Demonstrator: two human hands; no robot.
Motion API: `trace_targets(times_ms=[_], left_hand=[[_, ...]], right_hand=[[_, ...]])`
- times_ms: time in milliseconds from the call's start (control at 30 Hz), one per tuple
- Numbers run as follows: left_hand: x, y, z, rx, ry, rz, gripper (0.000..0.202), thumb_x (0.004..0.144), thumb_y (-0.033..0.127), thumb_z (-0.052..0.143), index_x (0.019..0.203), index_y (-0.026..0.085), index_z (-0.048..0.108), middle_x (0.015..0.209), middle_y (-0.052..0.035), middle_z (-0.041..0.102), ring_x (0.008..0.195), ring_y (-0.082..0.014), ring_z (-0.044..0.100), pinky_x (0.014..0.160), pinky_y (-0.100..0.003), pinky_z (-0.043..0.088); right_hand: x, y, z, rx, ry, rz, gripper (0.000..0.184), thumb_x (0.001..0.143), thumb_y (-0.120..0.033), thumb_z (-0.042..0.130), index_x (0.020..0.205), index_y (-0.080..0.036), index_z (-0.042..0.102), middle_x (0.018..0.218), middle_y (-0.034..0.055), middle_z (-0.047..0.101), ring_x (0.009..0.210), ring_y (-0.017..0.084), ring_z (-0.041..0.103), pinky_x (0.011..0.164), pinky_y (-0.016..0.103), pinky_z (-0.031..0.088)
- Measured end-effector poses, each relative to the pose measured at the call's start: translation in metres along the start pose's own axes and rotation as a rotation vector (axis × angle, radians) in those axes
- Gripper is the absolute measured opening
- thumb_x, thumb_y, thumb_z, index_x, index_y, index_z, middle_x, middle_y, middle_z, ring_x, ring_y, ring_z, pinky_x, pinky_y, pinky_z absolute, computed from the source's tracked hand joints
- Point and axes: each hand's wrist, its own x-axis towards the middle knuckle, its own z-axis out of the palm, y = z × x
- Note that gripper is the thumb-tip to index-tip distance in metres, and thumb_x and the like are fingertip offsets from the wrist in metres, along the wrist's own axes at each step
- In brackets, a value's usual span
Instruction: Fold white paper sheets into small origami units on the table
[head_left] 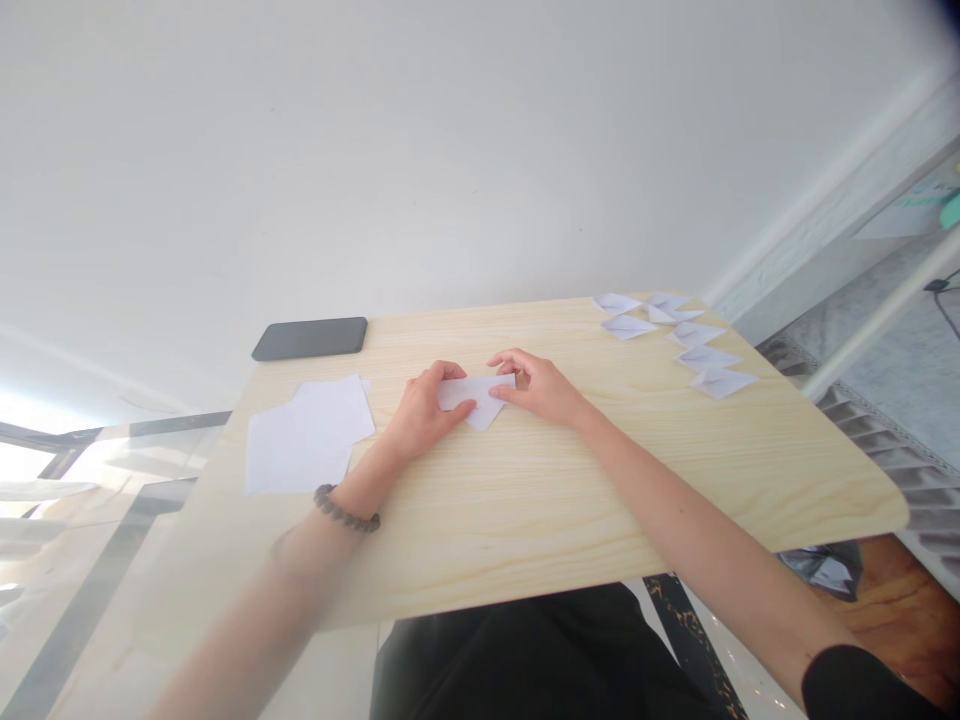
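Note:
A small white sheet of paper (474, 391), partly folded, is held between my two hands over the middle of the wooden table. Its lower part comes to a point that faces me. My left hand (433, 408) grips the left end, thumb on top and fingers behind. At the right end, my right hand (541, 388) pinches the paper between thumb and fingers, with the index finger raised a little. A dark beaded bracelet circles my left wrist.
Loose white paper sheets (300, 440) lie at the left of the table (510, 530). Behind them rests a dark phone-like slab (310, 339). Several folded paper pieces (709, 358) are grouped at the back right. A white wall (465, 160) runs along the table's far edge.

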Motion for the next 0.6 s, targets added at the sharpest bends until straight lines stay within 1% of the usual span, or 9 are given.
trace_targets(times_ms=[67,200,267,367,400,467,533,600], left_hand=[[0.001,-0.001,-0.001,-0.123,0.020,-0.049,0.036,0.073,0.031,0.059,0.106,0.021,0.047,0.098,-0.0037,0.059,0.085,-0.0178,0.057,0.074,-0.032,0.045],[0.001,0.000,-0.003,-0.349,0.042,-0.114,0.048,0.073,0.034,0.061,0.115,0.021,0.043,0.088,-0.0026,0.061,0.072,-0.0144,0.059,0.064,-0.027,0.047],[0.001,0.001,-0.004,-0.436,0.081,-0.119,0.057,0.071,0.035,0.063,0.121,0.022,0.038,0.087,-0.0029,0.060,0.070,-0.0142,0.059,0.061,-0.026,0.047],[0.001,0.005,-0.004,-0.507,0.124,-0.132,0.071,0.069,0.035,0.066,0.128,0.024,0.029,0.091,-0.0046,0.061,0.073,-0.0152,0.061,0.062,-0.027,0.049],[0.001,0.006,-0.004,-0.521,0.120,-0.144,0.072,0.069,0.035,0.066,0.129,0.024,0.029,0.093,-0.0053,0.062,0.074,-0.0158,0.061,0.063,-0.028,0.049],[0.000,0.009,-0.004,-0.522,0.087,-0.183,0.069,0.068,0.037,0.067,0.126,0.023,0.033,0.093,-0.0054,0.063,0.075,-0.0170,0.062,0.063,-0.028,0.050],[-0.001,0.011,-0.005,-0.485,0.057,-0.229,0.064,0.066,0.038,0.068,0.121,0.022,0.041,0.085,-0.0034,0.065,0.071,-0.0171,0.062,0.059,-0.027,0.049],[-0.002,0.013,-0.005,-0.446,0.053,-0.252,0.058,0.066,0.039,0.068,0.117,0.021,0.046,0.076,-0.0012,0.065,0.065,-0.0161,0.061,0.055,-0.025,0.048]], right_hand=[[0.000,-0.003,0.002,0.077,0.030,0.017,0.035,0.071,-0.033,0.062,0.103,-0.021,0.056,0.090,0.0018,0.060,0.058,0.009,0.047,0.059,0.025,0.041],[-0.001,-0.010,0.008,0.211,0.077,-0.008,0.029,0.071,-0.034,0.061,0.096,-0.018,0.058,0.090,0.0026,0.060,0.065,0.010,0.049,0.062,0.025,0.041],[-0.001,-0.012,0.009,0.280,0.058,0.016,0.027,0.071,-0.036,0.061,0.090,-0.018,0.059,0.083,0.0019,0.060,0.066,0.011,0.050,0.061,0.024,0.041],[-0.001,-0.012,0.008,0.347,0.004,0.076,0.026,0.069,-0.041,0.062,0.077,-0.016,0.057,0.070,-0.0003,0.056,0.062,0.011,0.049,0.055,0.023,0.038],[-0.001,-0.012,0.007,0.344,0.001,0.086,0.027,0.068,-0.043,0.063,0.073,-0.016,0.056,0.066,-0.0010,0.054,0.060,0.011,0.048,0.053,0.023,0.037],[-0.002,-0.012,0.006,0.302,0.021,0.084,0.029,0.067,-0.044,0.063,0.067,-0.016,0.055,0.062,-0.0020,0.051,0.057,0.010,0.045,0.052,0.022,0.035],[-0.003,-0.014,0.005,0.239,0.053,0.060,0.029,0.066,-0.044,0.064,0.065,-0.016,0.055,0.061,-0.0024,0.049,0.056,0.009,0.043,0.051,0.022,0.033],[-0.003,-0.015,0.005,0.193,0.060,0.028,0.029,0.067,-0.044,0.063,0.063,-0.016,0.056,0.060,-0.0024,0.048,0.056,0.009,0.040,0.051,0.023,0.031]])
